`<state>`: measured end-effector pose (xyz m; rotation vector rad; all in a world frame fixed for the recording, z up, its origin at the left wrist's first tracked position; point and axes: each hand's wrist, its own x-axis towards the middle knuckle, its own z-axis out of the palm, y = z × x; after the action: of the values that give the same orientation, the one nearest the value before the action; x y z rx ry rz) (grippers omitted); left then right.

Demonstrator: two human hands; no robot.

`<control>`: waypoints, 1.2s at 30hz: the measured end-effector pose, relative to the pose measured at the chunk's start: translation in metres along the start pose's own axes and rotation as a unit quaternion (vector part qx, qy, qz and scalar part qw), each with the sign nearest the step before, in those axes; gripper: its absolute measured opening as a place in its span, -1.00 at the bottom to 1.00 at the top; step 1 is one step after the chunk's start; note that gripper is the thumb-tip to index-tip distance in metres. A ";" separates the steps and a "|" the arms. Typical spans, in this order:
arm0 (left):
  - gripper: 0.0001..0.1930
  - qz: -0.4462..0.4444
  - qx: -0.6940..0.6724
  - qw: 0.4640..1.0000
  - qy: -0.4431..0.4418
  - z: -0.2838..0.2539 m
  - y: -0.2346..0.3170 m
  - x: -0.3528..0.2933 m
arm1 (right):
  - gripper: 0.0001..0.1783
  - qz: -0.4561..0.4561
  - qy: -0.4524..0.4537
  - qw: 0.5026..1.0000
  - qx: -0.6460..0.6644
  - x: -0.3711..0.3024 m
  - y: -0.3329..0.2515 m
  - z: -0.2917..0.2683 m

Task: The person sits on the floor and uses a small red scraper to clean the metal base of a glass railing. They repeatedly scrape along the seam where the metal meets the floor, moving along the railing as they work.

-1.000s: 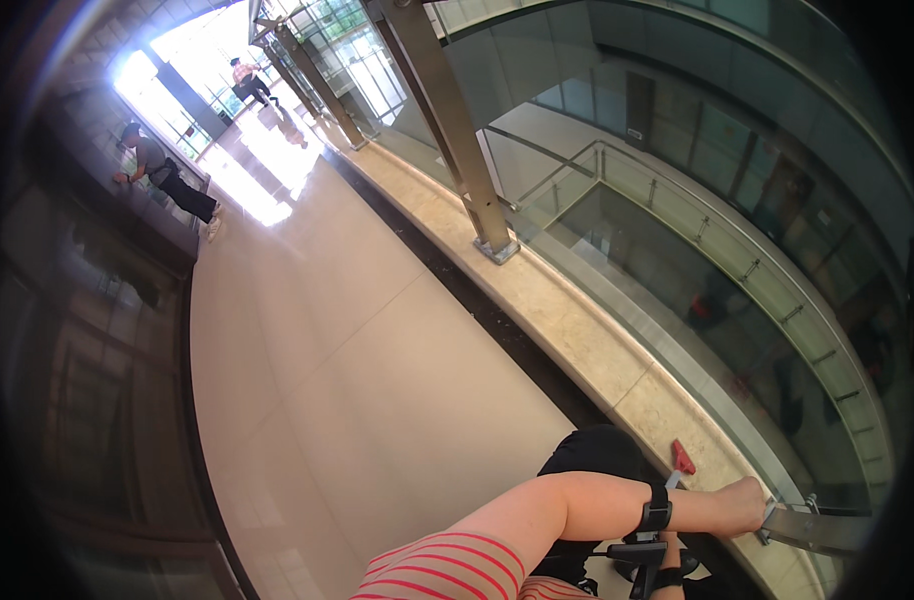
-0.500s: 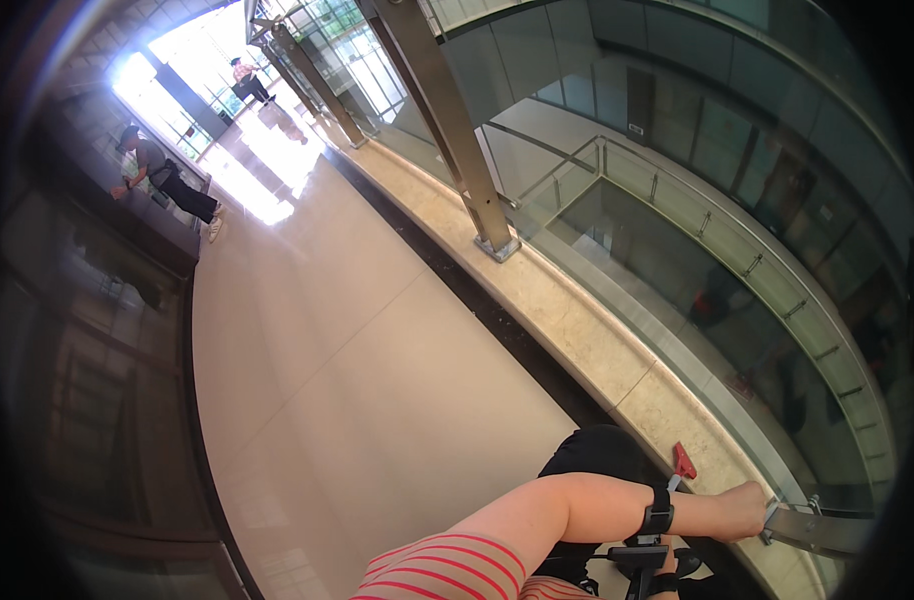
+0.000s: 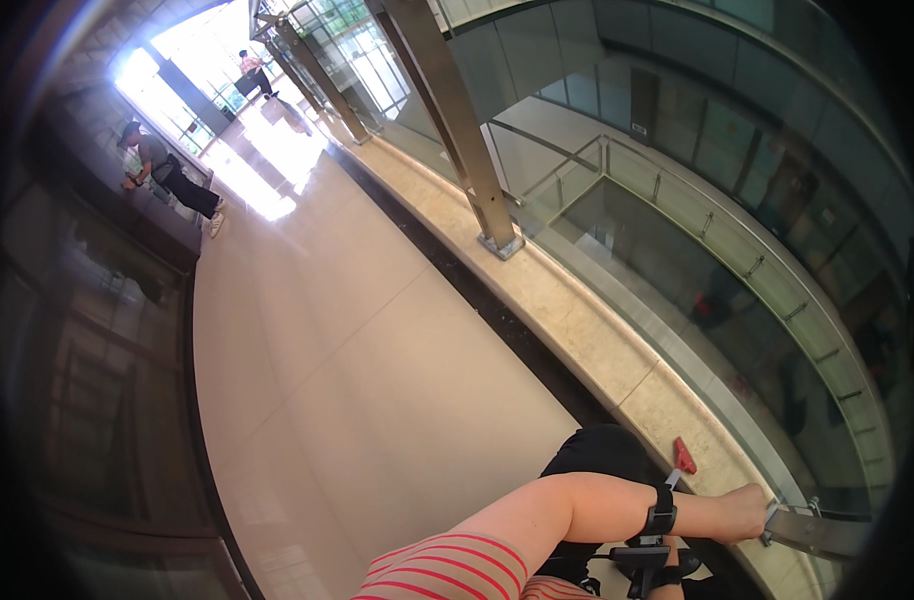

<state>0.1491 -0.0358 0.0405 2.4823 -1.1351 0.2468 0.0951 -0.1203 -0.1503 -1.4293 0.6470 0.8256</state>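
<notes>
While left arm (image 3: 607, 508) stretches rightward, hand (image 3: 743, 512) curls beside post (image 3: 825, 532).

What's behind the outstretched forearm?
A grey shaft below the red piece disappears behind the forearm; its lower end, and anything holding it, is covered. Part of the other forearm shows below.

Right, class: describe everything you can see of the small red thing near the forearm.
The red thing is small and roughly wedge-shaped, narrow at its upper end and wider below; it may be plastic. It shows against the beige ledge, slanted, just above the strapped forearm in view. A grey strip appears between its lower end and that forearm; whether strip and wedge are joined is unclear. No finger visibly touches it, and I cannot tell whether it rests on the ledge.
</notes>
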 end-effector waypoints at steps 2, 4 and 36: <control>-0.93 0.008 -0.005 1.000 -0.008 0.000 0.000 0.001 | -0.62 0.008 0.004 1.000 -0.001 -0.005 0.010 -0.005; -0.93 0.021 -0.001 1.000 -0.020 0.001 0.001 0.003 | -0.62 0.008 0.002 1.000 0.001 0.002 0.008 -0.004; -0.95 0.007 0.017 1.000 0.001 0.002 -0.003 0.000 | -0.57 0.014 0.000 1.000 -0.002 0.009 -0.005 -0.011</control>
<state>0.1513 -0.0344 0.0379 2.5036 -1.1558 0.2747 0.1059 -0.1304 -0.1554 -1.4258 0.6671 0.8494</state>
